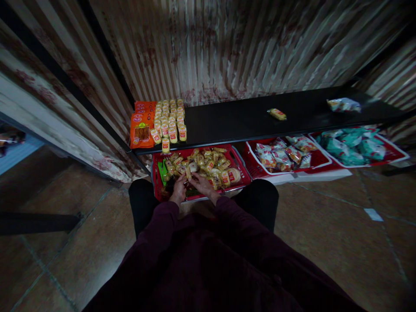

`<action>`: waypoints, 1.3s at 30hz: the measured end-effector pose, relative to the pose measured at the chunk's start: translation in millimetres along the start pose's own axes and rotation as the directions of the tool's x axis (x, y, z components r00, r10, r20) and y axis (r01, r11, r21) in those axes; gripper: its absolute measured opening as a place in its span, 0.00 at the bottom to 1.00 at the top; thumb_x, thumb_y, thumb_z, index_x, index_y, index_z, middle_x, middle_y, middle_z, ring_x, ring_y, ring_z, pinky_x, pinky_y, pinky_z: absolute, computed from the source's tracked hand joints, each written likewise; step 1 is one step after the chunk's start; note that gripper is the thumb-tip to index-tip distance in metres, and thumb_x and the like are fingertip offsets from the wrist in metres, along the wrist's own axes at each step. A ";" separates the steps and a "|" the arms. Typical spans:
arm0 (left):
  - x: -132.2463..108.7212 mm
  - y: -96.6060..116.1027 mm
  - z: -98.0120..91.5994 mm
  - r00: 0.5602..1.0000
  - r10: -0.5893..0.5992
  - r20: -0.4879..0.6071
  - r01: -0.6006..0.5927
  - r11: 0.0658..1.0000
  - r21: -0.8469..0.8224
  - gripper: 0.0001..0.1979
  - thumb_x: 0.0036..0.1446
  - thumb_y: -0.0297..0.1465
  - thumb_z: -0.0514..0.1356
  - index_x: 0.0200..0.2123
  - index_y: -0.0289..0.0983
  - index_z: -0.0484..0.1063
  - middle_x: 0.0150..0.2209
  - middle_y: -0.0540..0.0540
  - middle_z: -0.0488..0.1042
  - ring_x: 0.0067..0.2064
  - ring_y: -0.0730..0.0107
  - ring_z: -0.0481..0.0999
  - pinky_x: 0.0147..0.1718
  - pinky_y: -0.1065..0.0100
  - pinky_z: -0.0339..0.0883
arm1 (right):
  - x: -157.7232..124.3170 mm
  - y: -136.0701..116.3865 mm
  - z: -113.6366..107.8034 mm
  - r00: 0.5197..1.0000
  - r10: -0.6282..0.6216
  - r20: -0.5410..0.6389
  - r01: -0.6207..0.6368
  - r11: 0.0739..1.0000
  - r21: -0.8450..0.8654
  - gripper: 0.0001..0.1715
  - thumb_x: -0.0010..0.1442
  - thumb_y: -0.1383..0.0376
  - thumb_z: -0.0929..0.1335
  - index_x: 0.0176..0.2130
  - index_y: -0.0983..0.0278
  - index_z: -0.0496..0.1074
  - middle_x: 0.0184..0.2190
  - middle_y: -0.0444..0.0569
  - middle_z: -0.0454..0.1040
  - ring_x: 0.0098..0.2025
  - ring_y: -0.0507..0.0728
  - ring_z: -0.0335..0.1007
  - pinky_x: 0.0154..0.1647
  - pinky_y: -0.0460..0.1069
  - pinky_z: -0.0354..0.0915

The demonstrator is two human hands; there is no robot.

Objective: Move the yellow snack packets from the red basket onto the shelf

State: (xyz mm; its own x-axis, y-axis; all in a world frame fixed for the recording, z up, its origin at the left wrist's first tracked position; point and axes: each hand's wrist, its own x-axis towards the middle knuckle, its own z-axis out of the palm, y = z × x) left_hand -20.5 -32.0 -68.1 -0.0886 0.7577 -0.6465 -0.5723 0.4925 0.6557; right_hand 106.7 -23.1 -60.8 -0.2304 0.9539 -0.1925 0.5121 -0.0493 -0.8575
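- The left hand (179,188) and right hand (202,184) are over the basket (242,163), just below the shelf's front edge.
- Their fingers are drawn narrow, fingertips meeting on one small pack (189,172) that stands roughly upright between them; dim light hides how firmly each presses.
- That pack is in front of the shelf (227,119), toward its left end, above loose packs (209,165) heaped in the basket.
- On the shelf's left end stand close rows of packs (169,116), beside orange bags (142,130).
- The front pack (165,145) sits right at the shelf's edge — a sleeve or knuckle brushing it could tip it into the basket.
- The rows stand tight, so a careless push at one could topple its neighbours.
- The wrappers look slick; a loose pinch could let the held pack slip back among the others.
- Farther right on the shelf lies a lone pack (277,114); two more baskets, holding mixed bags (282,154) and green bags (357,146), sit below.
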 end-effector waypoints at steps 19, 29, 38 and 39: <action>-1.5 -8.8 2.3 0.986 0.164 0.031 -0.165 0.986 0.015 0.22 0.33 0.29 0.66 0.38 0.37 0.76 0.34 0.46 0.74 0.34 0.69 0.71 0.31 0.70 0.62 | 2.4 6.1 -4.4 0.996 -0.001 -0.088 -0.007 0.997 -0.083 0.22 0.57 0.65 0.62 0.51 0.63 0.69 0.43 0.52 0.78 0.45 0.56 0.74 0.46 0.48 0.66; -0.5 -9.1 5.0 0.978 0.171 0.119 -0.171 0.985 -0.011 0.18 0.29 0.33 0.69 0.31 0.39 0.78 0.35 0.43 0.77 0.38 0.62 0.75 0.37 0.67 0.64 | 5.0 11.9 -3.8 0.993 -0.073 -0.098 0.080 0.994 0.072 0.21 0.53 0.64 0.61 0.46 0.61 0.72 0.43 0.51 0.78 0.45 0.58 0.74 0.49 0.51 0.66; -2.2 -6.0 6.9 0.987 0.148 0.063 -0.149 0.989 0.014 0.19 0.30 0.32 0.69 0.32 0.37 0.77 0.37 0.43 0.77 0.38 0.64 0.74 0.37 0.68 0.63 | 6.1 8.6 -6.1 0.993 0.010 -0.114 -0.013 0.999 -0.031 0.21 0.55 0.58 0.63 0.46 0.59 0.74 0.44 0.50 0.78 0.48 0.60 0.73 0.49 0.52 0.66; -2.1 -5.8 6.7 0.987 0.148 0.054 -0.149 0.989 0.016 0.19 0.30 0.32 0.69 0.33 0.37 0.77 0.37 0.43 0.77 0.38 0.65 0.73 0.37 0.68 0.63 | 6.8 9.0 -5.8 0.994 0.011 -0.107 -0.015 0.999 -0.032 0.22 0.55 0.58 0.63 0.47 0.60 0.73 0.44 0.51 0.78 0.48 0.60 0.73 0.49 0.52 0.66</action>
State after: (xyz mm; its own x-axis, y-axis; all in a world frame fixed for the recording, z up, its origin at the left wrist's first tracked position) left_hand -11.5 -33.6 -68.0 -0.1280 0.8446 -0.5198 -0.5392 0.3806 0.7512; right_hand 114.5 -15.3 -67.0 -0.1350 0.9794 -0.1501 0.5417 -0.0539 -0.8388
